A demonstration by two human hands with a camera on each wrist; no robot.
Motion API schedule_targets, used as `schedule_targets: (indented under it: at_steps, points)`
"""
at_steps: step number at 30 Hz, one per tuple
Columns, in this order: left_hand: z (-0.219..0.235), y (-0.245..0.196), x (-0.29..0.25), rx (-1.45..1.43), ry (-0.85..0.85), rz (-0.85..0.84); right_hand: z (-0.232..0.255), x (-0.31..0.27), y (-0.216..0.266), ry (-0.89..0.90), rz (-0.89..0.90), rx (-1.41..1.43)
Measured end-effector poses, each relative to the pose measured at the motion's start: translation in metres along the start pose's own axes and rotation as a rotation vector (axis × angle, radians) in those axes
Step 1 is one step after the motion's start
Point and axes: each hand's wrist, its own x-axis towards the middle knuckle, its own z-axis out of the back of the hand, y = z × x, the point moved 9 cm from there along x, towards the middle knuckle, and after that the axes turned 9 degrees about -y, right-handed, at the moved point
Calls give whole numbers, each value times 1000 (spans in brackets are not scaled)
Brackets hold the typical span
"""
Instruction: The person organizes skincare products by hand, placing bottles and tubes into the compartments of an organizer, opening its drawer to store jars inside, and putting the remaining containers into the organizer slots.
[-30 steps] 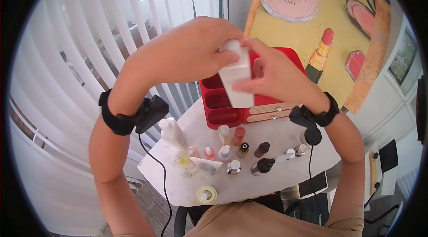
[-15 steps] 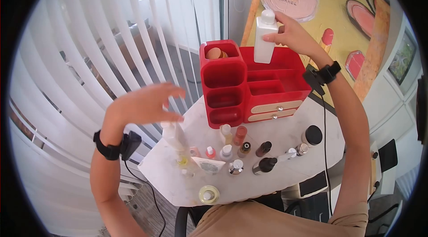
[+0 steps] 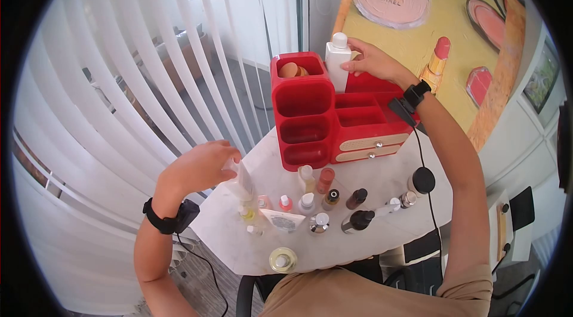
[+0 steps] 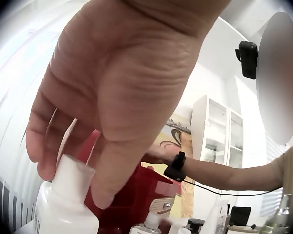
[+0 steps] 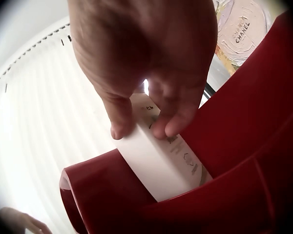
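My right hand (image 3: pixel 352 60) pinches a tall white bottle (image 3: pixel 336 65) near its top. The bottle stands upright with its lower half inside a rear compartment of the red organiser (image 3: pixel 304 102). In the right wrist view my right hand (image 5: pixel 139 129) pinches that bottle (image 5: pixel 158 173) between thumb and fingertips, and the organiser wall (image 5: pixel 234 161) rises around it. My left hand (image 3: pixel 230 165) is at the table's left, its fingers curled round the cap of a second white bottle (image 3: pixel 243 181). The left wrist view shows my left hand (image 4: pixel 71 183) around that cap (image 4: pixel 73 178).
Several small bottles (image 3: pixel 307 200) stand in rows on the white table (image 3: pixel 382 221) in front of the organiser. A black-lidded jar (image 3: pixel 422 180) is at the right, a round glass jar (image 3: pixel 282 259) near the front edge. Vertical blinds (image 3: pixel 119 78) hang left.
My right hand has lowered the tall white bottle from above the organiser into its rear compartment. My left hand has dropped from mid-air onto the bottle at the table's left.
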Motion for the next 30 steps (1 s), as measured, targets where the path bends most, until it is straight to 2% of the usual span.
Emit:
schedule_targets:
  at_steps: [2, 3, 5, 7, 9, 10, 12, 13, 15, 16, 18, 19, 21, 22, 24, 25, 27, 29, 30]
  points:
    - [0, 3, 4, 2, -37, -28, 8, -12, 10, -116, 0, 12]
    - [3, 1, 5, 5, -75, -52, 10, -18, 16, -116, -1, 14]
    - [11, -1, 4, 14, -107, -49, 31, -29, 25, -254, -48, -131]
    - [27, -5, 2, 23, -139, -45, 40, -37, 40, -254, -35, -82]
    - [64, -26, -4, 59, -303, -162, 41, -48, 59, -252, -28, -37]
    - [76, -34, -4, 57, -303, -161, 28, -55, 76, -188, 15, -24]
    - [109, -59, -3, 26, -446, -213, -4, -76, 116, -77, 69, 6]
    - [114, -65, 5, 27, -447, -215, -23, -85, 134, -31, 81, 22]
    - [140, -99, 7, 68, -687, -458, -54, -90, 153, 74, 116, 7]
    - [145, -109, 16, 69, -688, -460, -65, -92, 162, 121, 119, 11]
    - [161, -138, 23, 44, -796, -597, -64, -87, 167, 66, 167, -43]
    - [164, -148, 29, 44, -798, -597, -60, -84, 170, 12, 215, -97]
    - [171, -156, 42, -172, -778, -537, -44, -75, 159, 0, 201, -79]
    - [172, -160, 49, -174, -784, -541, -36, -72, 155, -13, 186, -63]
    - [169, -174, 57, -211, -793, -674, -28, -74, 153, -36, 211, 8]
    - [166, -178, 62, -221, -760, -635, -21, -75, 152, -56, 215, -58]
    - [166, -177, 68, -220, -813, -653, -4, -74, 144, -80, 219, -126]
    - [165, -171, 67, -224, -867, -661, 27, -67, 126, -193, 235, -111]
    - [164, -158, 66, -290, -855, -604, 38, -63, 114, -192, 234, -111]
